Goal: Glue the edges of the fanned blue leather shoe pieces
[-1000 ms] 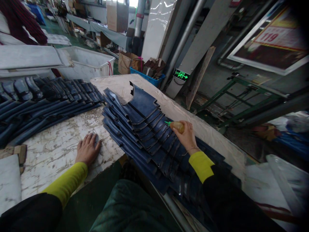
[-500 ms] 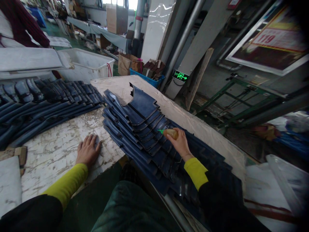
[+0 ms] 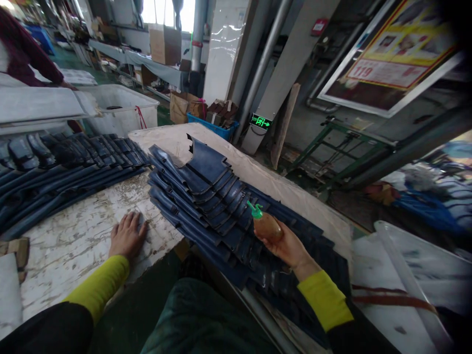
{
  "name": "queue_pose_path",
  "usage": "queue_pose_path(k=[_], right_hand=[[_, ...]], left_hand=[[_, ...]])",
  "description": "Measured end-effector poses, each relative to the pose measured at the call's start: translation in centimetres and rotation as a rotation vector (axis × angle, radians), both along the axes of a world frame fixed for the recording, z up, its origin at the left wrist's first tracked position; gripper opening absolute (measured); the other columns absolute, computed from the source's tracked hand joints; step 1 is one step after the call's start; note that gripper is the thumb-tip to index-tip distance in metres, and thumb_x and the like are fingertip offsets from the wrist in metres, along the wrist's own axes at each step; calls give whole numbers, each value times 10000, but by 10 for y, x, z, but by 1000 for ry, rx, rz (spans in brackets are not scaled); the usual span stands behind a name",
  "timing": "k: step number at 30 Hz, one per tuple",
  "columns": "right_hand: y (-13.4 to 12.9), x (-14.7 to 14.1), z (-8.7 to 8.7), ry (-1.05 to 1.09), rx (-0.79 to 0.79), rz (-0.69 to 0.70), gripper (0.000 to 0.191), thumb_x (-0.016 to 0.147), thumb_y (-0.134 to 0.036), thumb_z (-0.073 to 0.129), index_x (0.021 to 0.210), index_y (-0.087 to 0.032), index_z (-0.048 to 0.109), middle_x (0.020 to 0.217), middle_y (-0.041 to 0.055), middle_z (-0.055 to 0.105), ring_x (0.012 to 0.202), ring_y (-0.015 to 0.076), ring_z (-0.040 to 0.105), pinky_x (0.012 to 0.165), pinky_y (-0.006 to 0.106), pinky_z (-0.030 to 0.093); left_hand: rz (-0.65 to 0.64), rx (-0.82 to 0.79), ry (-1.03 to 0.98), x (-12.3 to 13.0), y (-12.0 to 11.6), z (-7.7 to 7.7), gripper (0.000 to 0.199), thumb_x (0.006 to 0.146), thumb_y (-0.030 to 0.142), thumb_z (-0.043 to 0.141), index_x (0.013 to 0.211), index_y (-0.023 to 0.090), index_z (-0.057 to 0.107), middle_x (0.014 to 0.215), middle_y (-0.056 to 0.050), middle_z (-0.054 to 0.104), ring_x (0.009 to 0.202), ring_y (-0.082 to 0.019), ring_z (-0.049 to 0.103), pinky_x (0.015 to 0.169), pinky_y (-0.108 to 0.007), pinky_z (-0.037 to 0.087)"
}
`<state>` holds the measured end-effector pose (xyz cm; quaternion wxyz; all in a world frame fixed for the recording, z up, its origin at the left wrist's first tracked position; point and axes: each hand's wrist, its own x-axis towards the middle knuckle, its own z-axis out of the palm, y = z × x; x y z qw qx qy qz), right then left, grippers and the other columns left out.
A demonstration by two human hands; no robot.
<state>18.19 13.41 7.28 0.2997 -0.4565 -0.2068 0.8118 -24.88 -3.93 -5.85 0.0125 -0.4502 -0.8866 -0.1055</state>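
My right hand is wrapped round a squeeze bottle of brownish liquid, its green nozzle angled up and to the left. Beneath it, dark blue leather-like pieces lie overlapped in a long fanned row across the table corner. Some of their edges look shiny. Palm down, my left hand rests on the scuffed white tabletop, left of the row, fingers stretched out and holding nothing. A second fanned stack of dark blue pieces lies beyond my left hand.
White plastic bins stand past the far left edge. A blue crate with brown pieces sits on the floor beyond the table. At right are a green metal frame and another white bin. A person's sleeve shows top left.
My right hand has lifted the bottle back from the pieces and turned it, so its nozzle now points upward. My left hand stays flat on the table. The whole view has shifted slightly.
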Motion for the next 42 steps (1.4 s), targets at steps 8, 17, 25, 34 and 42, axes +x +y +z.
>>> queue_pose_path(k=[8,17,25,34,42], right_hand=[[-4,8,7,-59,353,-125,230,834,-323,570,1035,-215,598,973,39,674,828,167,645,625,276,554],[83,-40,-20,-956,1399,-151,569,644,-491,688,1085,-163,542,1067,112,568,1006,269,529,943,470,399],[129,-64,-18,-1121,1621,-90,527,715,-458,639,1123,-140,536,1078,132,520,1010,265,505,943,439,397],[137,-67,-26,-1153,1594,-10,536,714,-470,642,1126,-140,550,1072,132,523,998,276,505,937,438,399],[111,-66,-48,-1080,1511,99,537,725,-493,634,1120,-138,550,1064,131,556,996,271,529,930,432,403]], left_hand=[[-3,-10,2,-1,1,-1,636,918,531,143,1396,160,341,1471,-108,316,1371,-262,223,1085,-489,210],[-12,-9,18,2,0,4,608,927,498,164,1386,150,359,1463,-101,332,1363,-252,242,1091,-458,211],[-10,-1,14,3,-1,4,592,931,500,179,1386,167,359,1467,-92,329,1361,-244,246,1088,-460,209],[0,-11,5,5,0,6,582,932,489,204,1390,166,357,1466,-94,329,1358,-249,250,1095,-444,193],[4,-9,-23,3,0,6,592,927,503,208,1395,170,352,1469,-99,322,1366,-252,235,1097,-450,183]])
